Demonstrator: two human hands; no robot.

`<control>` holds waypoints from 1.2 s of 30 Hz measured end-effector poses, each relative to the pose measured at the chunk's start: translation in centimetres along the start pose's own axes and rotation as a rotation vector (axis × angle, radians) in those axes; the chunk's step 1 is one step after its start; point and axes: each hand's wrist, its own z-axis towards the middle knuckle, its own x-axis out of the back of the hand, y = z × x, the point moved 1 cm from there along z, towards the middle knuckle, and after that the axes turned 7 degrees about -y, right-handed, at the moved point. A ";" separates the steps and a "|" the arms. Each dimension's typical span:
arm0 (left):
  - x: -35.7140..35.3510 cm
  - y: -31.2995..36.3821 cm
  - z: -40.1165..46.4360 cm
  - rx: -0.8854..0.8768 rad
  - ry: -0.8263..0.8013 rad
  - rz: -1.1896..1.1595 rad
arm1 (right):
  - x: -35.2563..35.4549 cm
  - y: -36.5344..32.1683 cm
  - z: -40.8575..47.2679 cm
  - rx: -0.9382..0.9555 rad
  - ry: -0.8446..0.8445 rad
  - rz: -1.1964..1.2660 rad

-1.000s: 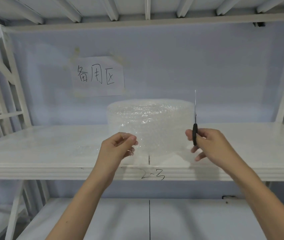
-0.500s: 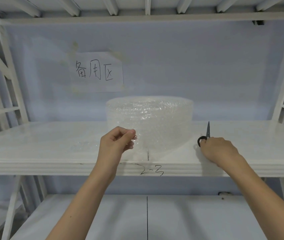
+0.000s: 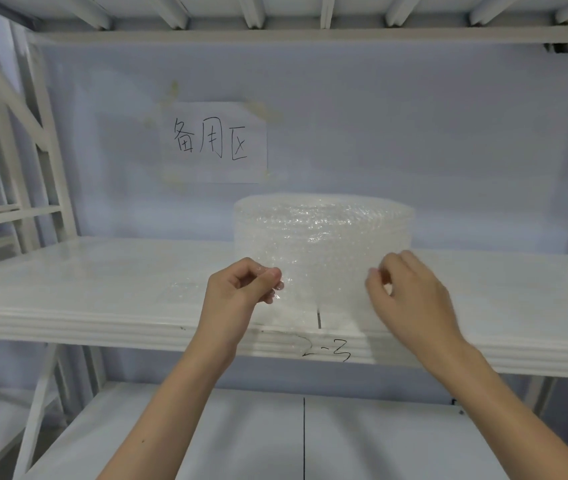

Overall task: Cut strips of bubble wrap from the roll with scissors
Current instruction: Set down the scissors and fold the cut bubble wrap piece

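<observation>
White metal racking fills the view, backed by a pale blue wall; item of record is a roll of bubble wrap (image 3: 324,237), standing on end near the middle of the upper shelf (image 3: 102,282), close to its front edge, presumably so the free sheet can be drawn toward the person. Loose sheet (image 3: 324,289): a clear flap hanging in front of the roll, held up between both hands just above the shelf lip. Left hand (image 3: 237,296): fingers curled shut in a pinch, thumb against forefinger, with the flap's left edge caught between them; this grip looks meant to keep the sheet taut and flat. Right hand (image 3: 410,296): at the flap's right side, fingers bent and partly parted, thumb apart from the forefinger; whether it has actually closed on the film cannot be told, as the plastic is transparent and the hand slightly blurred. Scissors: none visible in either hand or on the shelf; possibly hidden behind the right hand or roll. Judged stage: sheet being stretched or measured between the hands, no cutting in progress. Surroundings: handwritten mark "2-3" (image 3: 326,351) on the shelf's front edge below the roll; paper sign (image 3: 215,143) with three handwritten characters taped to the wall above; lower shelf (image 3: 241,438) bare where seen.
</observation>
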 end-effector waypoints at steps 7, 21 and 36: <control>1.6 0.2 -0.1 -0.032 0.008 0.057 | -1.3 -8.5 0.1 -0.018 -0.495 0.651; 5.7 0.5 -1.2 -0.038 -0.055 0.239 | -5.3 -11.8 1.2 -0.319 -0.631 1.281; 5.6 -0.4 -1.9 -0.007 -0.109 0.164 | -6.0 -11.3 1.4 -0.418 -0.585 1.483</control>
